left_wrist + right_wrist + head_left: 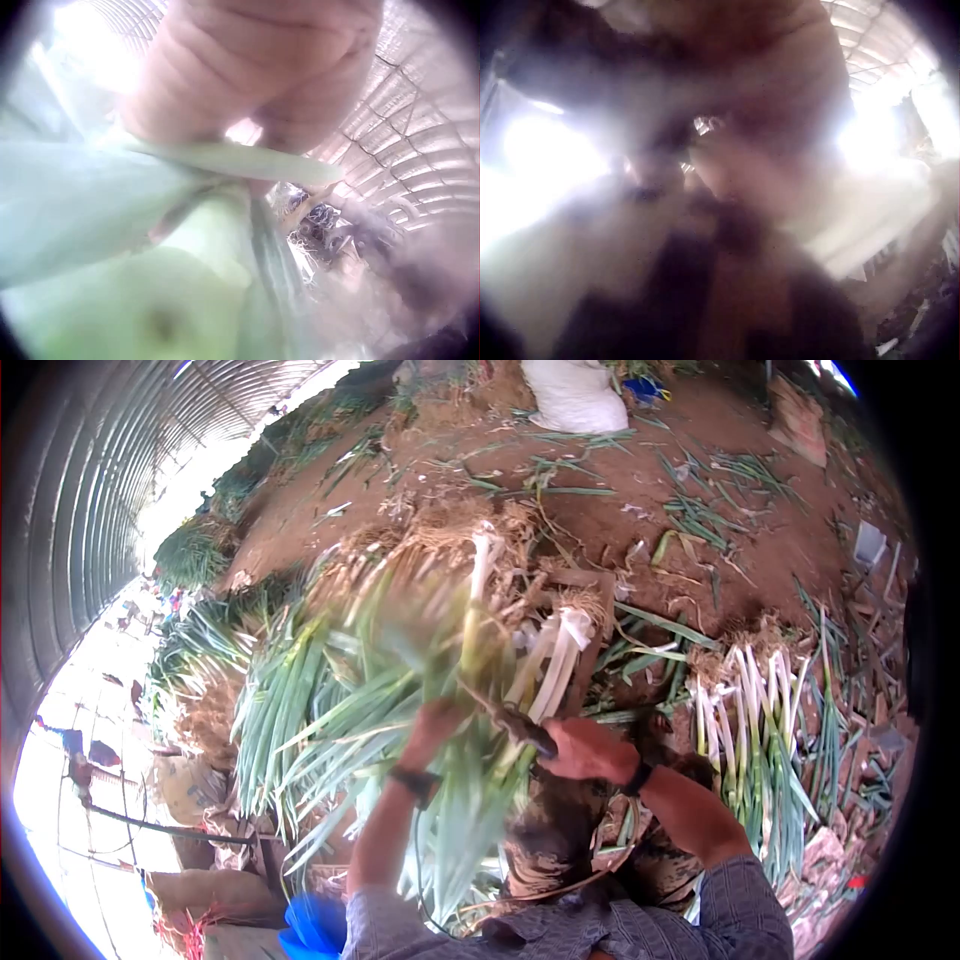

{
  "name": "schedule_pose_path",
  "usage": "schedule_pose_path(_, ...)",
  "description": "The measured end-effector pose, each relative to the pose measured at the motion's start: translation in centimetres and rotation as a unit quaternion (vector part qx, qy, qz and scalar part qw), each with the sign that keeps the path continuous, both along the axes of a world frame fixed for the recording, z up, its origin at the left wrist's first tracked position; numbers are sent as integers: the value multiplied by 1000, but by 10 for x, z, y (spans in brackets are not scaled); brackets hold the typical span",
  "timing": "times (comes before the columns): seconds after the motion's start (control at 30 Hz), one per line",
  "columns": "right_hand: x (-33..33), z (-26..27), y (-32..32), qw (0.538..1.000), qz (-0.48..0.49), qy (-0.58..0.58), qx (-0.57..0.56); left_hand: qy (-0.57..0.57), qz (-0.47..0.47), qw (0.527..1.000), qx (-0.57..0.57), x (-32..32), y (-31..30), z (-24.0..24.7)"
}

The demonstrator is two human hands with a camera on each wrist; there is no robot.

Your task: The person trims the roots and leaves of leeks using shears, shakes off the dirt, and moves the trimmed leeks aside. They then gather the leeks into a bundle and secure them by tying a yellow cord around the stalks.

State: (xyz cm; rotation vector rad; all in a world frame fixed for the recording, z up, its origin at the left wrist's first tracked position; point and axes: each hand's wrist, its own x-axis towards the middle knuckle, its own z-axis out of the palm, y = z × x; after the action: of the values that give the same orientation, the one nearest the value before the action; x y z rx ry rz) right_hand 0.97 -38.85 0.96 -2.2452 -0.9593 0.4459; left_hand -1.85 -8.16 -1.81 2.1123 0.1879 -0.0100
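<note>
Left hand (436, 726) curls around a blurred bundle of green onions (400, 660); right hand (585, 748) grips a dark tool (522, 728) beside it.

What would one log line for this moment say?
left hand: grips long green-and-white leek bundle | right hand: holds short dark tool beside its stalks | nearby: second leek bundle lying on brown soil

The onion bundle (400, 660) sits in the middle; a second bundle (752, 735) lies right of it, a sack (575, 395) far behind, all on the ground (610, 525).
</note>
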Motion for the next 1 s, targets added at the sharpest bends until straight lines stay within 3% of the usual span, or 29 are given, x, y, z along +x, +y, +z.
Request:
schedule_pose_path(0.03, -7, -3, 1, 1000, -16, -3, 7, 19, 28, 999, 0, 7, -9, 19)
schedule_pose_path(0.07, -10, -4, -1, 999, -37, -5, 12, 5, 43, 995, 88, 16, -7, 19)
schedule_pose_path(0.2, -6, -11, -5, 998, -62, -10, 20, 65, 92, 992, 59, 35, 0, 19)
schedule_pose_path(0.27, -9, -12, -4, 999, -20, -2, 34, 58, 75, 993, 63, 40, 19, 0)
schedule_pose_path(0.4, 1, -30, 2, 998, -50, -10, 30, 47, 33, 998, -1, 32, 7, 5)
schedule_pose_path(0.5, 11, -27, 3, 998, -62, 2, 18, 104, 33, 994, 3, 23, -10, 15)
schedule_pose_path(0.53, 14, -33, 4, 998, -69, -5, 4, 110, 28, 986, -120, 16, -15, 18)
schedule_pose_path(0.63, 16, -32, 3, 998, -59, 9, -13, 188, -12, 981, -44, 13, -13, 15)
schedule_pose_path(0.67, 16, -30, 3, 999, -47, 17, -16, 179, 0, 980, -81, 6, -15, 13)
schedule_pose_path(0.77, 23, -44, 7, 992, -122, 42, -10, 145, -48, 983, -101, 7, 10, -38)
schedule_pose_path(0.83, 23, -36, 5, 994, -89, 26, -54, 60, -55, 995, -55, 3, 7, -55)
schedule_pose_path(0.9, 21, -24, -2, 995, -60, 24, -76, 53, -57, 996, 34, 3, 8, -66)
schedule_pose_path(0.97, 15, -12, -10, 995, -37, 44, -76, 130, -57, 976, 165, 6, 5, -63)
schedule_pose_path(1.0, 15, -15, -10, 994, -48, 45, -88, 165, -29, 965, 201, 5, -11, -37)
